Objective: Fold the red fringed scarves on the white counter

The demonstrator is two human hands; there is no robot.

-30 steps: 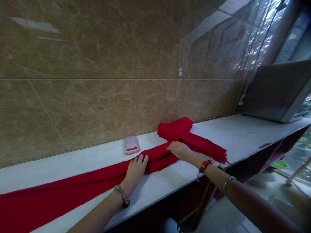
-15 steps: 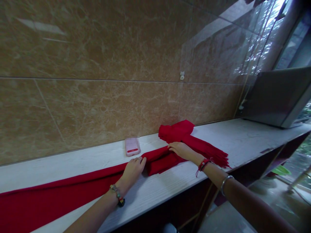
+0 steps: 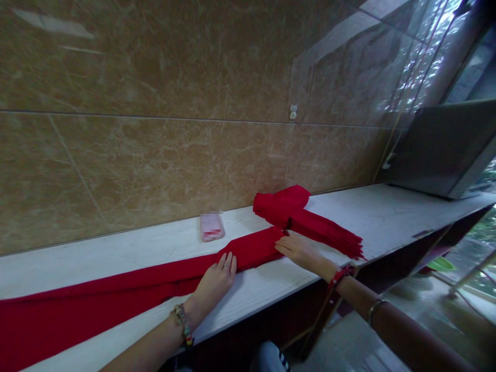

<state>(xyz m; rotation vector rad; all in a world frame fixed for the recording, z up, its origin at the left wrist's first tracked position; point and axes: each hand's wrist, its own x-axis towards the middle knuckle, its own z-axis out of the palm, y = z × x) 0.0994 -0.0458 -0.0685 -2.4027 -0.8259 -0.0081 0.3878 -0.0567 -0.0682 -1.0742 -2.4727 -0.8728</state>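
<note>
A long red cloth [image 3: 96, 294], perhaps a scarf, stretches along the white counter from the lower left, its right part folded into a narrow band. My left hand [image 3: 219, 274] rests on this band with the fingers laid flat. At the band's right end is my right hand [image 3: 304, 253], fingers stretched out and touching the folded edge. Just beyond it lies a bunched red fringed cloth [image 3: 325, 227], its fringe pointing right. Whether the two red pieces join is unclear.
A pink-edged phone [image 3: 211, 227] lies on the white counter [image 3: 248, 289] near the tiled wall [image 3: 174, 170]. A large grey box-like appliance [image 3: 445, 150] stands at the far right. The counter's front edge runs below my forearms, with a green basin [image 3: 442, 264] on the floor beyond.
The cloth's open fold between my hands now lies flat as a band. My right hand has shifted slightly right and down to the band's end; my left fingers have spread flat on it.
</note>
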